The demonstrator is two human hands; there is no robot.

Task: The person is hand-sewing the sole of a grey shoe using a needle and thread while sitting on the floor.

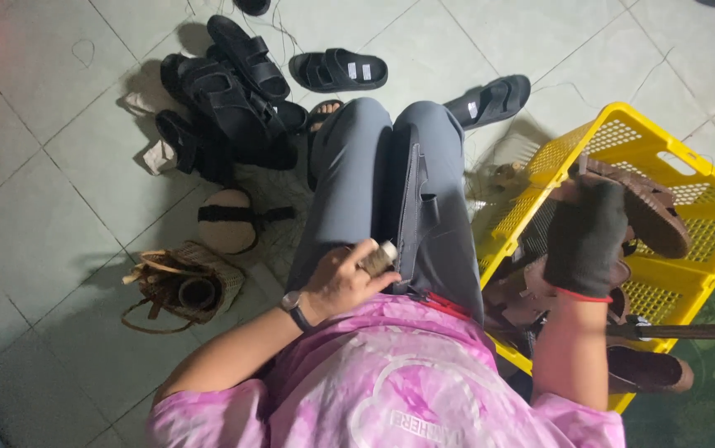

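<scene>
My left hand, with a watch on the wrist, is closed around a small pale cylinder and rests on my lap. A dark grey sandal lies lengthwise between my thighs, right beside that hand. My right hand wears a black glove and grips a brown sandal, sole outward, held above the yellow plastic crate at my right side. Other brown sandals lie in the crate under that hand.
Several black sandals are heaped on the tiled floor ahead of my knees, with single ones farther out. A woven basket and a round pale form with a black strap sit at my left. A dark rod crosses the crate's near end.
</scene>
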